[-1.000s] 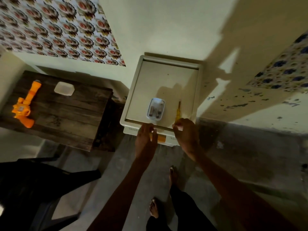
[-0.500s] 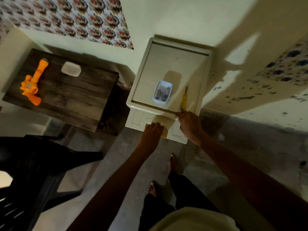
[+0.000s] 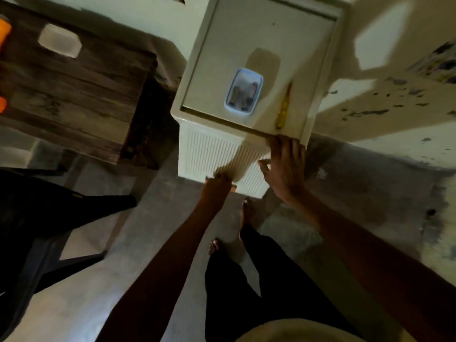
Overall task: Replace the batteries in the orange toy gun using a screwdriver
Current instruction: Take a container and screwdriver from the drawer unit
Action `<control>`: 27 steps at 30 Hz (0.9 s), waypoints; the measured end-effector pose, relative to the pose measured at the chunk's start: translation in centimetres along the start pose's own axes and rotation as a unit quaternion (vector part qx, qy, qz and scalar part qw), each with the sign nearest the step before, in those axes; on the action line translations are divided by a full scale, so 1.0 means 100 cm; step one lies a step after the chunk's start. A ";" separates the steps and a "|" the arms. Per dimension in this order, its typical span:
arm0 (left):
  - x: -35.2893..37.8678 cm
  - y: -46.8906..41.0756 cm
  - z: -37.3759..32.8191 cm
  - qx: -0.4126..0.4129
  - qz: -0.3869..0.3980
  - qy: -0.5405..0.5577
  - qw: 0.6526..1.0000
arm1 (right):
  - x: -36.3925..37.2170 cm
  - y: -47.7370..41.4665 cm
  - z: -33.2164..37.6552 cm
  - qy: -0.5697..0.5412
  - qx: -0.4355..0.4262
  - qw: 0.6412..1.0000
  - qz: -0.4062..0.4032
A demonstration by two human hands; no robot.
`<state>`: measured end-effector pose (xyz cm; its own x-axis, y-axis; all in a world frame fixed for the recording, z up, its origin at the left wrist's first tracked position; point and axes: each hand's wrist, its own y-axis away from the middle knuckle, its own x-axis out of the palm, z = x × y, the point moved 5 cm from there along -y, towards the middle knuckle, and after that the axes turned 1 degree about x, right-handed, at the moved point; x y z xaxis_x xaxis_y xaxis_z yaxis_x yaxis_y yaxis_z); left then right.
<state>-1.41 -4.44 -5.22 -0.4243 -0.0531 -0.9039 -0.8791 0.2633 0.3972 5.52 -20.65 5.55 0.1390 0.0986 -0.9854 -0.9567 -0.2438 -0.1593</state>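
Both hands have dropped from the top of the white plastic cabinet [image 3: 246,33]: the right hand [image 3: 286,166], spread, touches its rim just below the yellow-handled screwdriver [image 3: 283,109], the left hand's [image 3: 217,188] grip I cannot tell, so nothing is taken and the orange toy gun [image 3: 3,35] lies far left.

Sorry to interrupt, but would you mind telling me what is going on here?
A person stands at a cream plastic cabinet. Their right hand reaches to its front edge, just below the yellow-handled screwdriver lying on top, not holding it. A small blue-rimmed tray with what look like batteries sits beside the screwdriver. The left hand is lower, against the cabinet's ribbed front. The orange toy gun lies on the wooden table to the left, mostly out of frame.
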 end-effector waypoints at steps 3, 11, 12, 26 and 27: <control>0.010 -0.056 0.004 0.021 -0.065 0.032 0.997 | 0.012 -0.007 0.002 0.064 0.018 0.997 -0.045; -0.001 -0.091 0.027 0.038 -0.202 0.130 0.970 | 0.015 -0.012 0.008 0.117 0.046 0.986 -0.110; 0.004 -0.085 0.032 0.030 -0.202 0.133 0.970 | 0.014 -0.013 0.009 0.120 0.048 0.985 -0.114; 0.019 -0.064 0.047 -0.030 -0.004 -0.189 0.982 | 0.017 -0.009 0.008 0.189 -0.050 0.950 -0.242; 0.020 -0.063 0.046 -0.028 -0.005 -0.192 0.981 | 0.018 -0.008 0.009 0.191 -0.052 0.949 -0.246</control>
<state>4.28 -1.77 -10.22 -0.3125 0.3146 -0.8963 -0.8976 0.2111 0.3870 6.33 -19.45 3.95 0.6632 -0.1271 -0.7376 -0.7247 -0.3555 -0.5903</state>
